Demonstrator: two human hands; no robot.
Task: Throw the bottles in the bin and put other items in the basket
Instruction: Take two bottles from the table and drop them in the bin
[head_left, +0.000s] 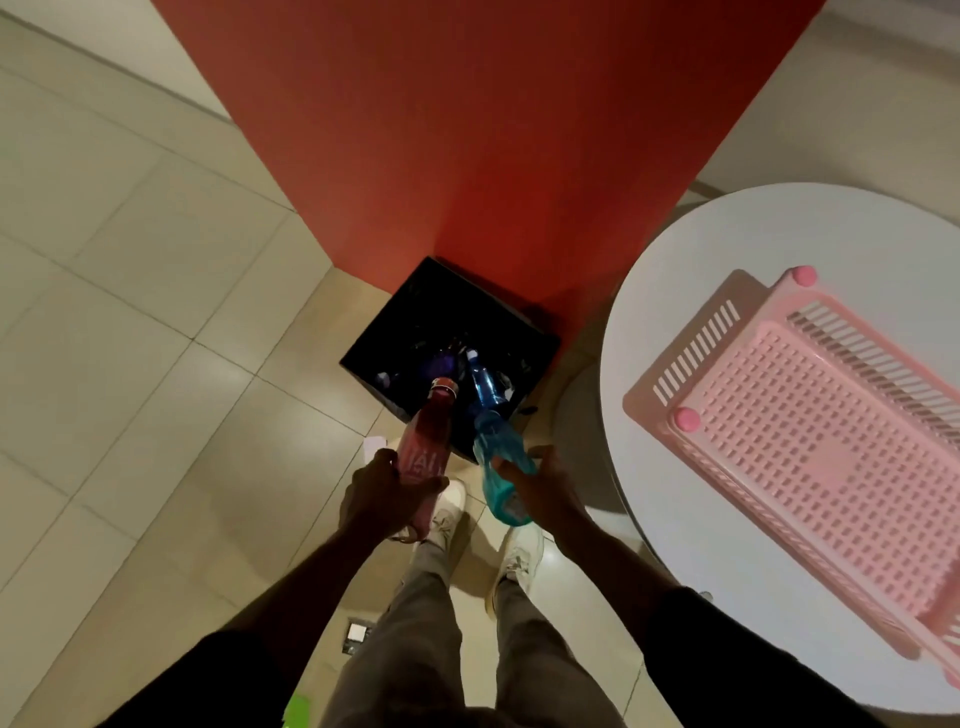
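I stand over a black square bin (395, 317) on the floor by a red wall. My left hand (382, 493) grips a pink bottle (427, 441) whose capped neck points down into the bin's near edge. My right hand (540, 486) holds a teal bottle (498, 457), tilted toward the bin. A blue bottle (485, 384) lies inside the bin among dark items. The pink slotted basket (810, 441) rests on the round white table (691, 244) to the right, with nothing visible in it.
The red wall (493, 130) stands directly behind the bin. Beige floor tiles (130, 312) spread to the left. My two feet in white shoes (519, 561) stand just short of the bin. A small green object (298, 712) and a dark floor plate (357, 635) lie near the bottom edge.
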